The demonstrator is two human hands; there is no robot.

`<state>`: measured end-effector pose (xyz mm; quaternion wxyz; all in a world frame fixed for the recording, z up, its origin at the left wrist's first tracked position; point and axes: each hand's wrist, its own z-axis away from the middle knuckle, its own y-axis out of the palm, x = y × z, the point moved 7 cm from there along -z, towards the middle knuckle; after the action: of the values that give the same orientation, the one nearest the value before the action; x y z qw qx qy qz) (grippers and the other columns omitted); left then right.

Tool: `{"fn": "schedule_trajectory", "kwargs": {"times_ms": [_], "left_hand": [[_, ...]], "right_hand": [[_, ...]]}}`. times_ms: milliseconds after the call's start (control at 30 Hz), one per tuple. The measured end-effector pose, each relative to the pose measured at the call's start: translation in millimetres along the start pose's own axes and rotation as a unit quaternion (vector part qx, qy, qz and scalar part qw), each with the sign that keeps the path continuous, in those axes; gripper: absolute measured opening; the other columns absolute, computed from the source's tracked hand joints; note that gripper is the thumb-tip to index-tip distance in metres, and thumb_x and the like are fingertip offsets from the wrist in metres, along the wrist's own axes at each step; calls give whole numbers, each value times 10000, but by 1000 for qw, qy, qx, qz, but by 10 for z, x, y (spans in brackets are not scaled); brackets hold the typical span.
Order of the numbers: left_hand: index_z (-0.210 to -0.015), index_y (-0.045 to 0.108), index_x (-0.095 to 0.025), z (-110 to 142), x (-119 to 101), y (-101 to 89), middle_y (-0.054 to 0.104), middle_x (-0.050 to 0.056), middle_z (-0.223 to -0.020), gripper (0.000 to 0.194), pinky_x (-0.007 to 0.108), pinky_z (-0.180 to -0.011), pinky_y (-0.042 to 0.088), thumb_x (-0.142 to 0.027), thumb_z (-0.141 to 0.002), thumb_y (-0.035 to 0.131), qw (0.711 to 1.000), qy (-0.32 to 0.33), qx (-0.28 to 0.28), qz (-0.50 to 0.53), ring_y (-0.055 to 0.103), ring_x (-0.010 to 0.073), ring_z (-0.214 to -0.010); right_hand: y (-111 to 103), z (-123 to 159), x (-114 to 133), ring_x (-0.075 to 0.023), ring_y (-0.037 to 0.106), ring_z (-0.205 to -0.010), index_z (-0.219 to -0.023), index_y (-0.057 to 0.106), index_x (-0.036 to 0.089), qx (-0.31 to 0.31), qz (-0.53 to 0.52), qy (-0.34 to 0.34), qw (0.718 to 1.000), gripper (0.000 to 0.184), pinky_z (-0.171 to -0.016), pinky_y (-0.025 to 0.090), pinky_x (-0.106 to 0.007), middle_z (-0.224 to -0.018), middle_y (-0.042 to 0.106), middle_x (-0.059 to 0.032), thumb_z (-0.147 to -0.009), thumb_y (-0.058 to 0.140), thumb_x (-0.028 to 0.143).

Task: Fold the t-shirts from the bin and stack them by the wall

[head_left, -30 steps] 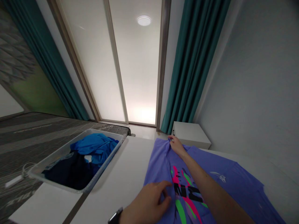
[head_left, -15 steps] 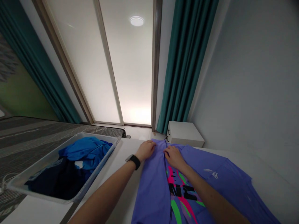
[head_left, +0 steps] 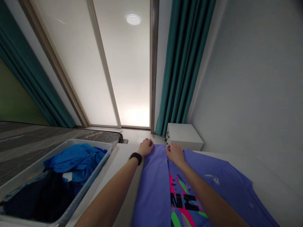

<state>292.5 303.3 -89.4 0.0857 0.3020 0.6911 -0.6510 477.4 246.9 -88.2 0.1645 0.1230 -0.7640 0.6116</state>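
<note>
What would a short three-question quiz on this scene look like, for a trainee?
1. True or false: the left hand and right hand are both at the far end of the purple shirt.

2. Which wrist wears the dark-banded watch?
(a) right
(b) left
(c) both

3. Fill in: the bright blue cloth lies in a pale ____, to the left of the shirt in the view.

Key: 1. True. 2. (b). 3. Tub.
</note>
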Motion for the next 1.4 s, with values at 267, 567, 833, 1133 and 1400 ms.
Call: {"fn": "schedule_trajectory", "kwargs": {"times_ms": [267, 567, 833, 1133, 1400], "left_hand": [[-890, 634, -166, 23, -3, -82, 666, 53, -943, 146, 307, -851, 473, -250, -871, 516, 987, 43, -30, 152, 595, 200, -949], [-875, 660, -157, -50, -73, -63, 647, 18, -758, 256, 270, -669, 460, -376, -830, 535, 977, 59, 17, 202, 576, 168, -714], [-698, 658, -169, -55, 59, -2, 632, 11, -665, 250, 286, -691, 445, -386, -787, 571, 982, 46, 52, 177, 571, 171, -680], [-832, 674, -159, -112, 21, 84, 671, 30, -764, 259, 269, -691, 475, -376, -828, 531, 985, 38, 43, 165, 608, 173, -731], [-870, 693, -202, -77, -16, 97, 666, 41, -823, 139, 336, -837, 445, -249, -844, 565, 997, 50, 10, 52, 588, 221, -881]], "right_hand": [[192, -243, 151, -210, 598, -913, -803, 625, 205, -12, -123, 6, 992, 136, -804, 415, -297, -877, 665, -60, -854, 532, 290], [143, -244, -69, -179, 571, -607, -935, 549, 226, -54, -258, 71, 962, 213, -551, 404, -261, -682, 626, 1, -911, 395, 371], [94, -222, -354, -196, 600, -639, -856, 558, 231, -55, -231, 116, 964, 170, -553, 412, -267, -698, 646, -24, -877, 417, 324], [-57, -84, -453, -213, 641, -772, -925, 575, 234, 4, -39, 113, 993, 118, -684, 409, -299, -824, 686, -63, -926, 464, 275], [-68, -25, -351, -266, 681, -869, -1045, 583, 215, 54, 92, 96, 990, 182, -733, 431, -358, -928, 718, -147, -968, 431, 279]]}}
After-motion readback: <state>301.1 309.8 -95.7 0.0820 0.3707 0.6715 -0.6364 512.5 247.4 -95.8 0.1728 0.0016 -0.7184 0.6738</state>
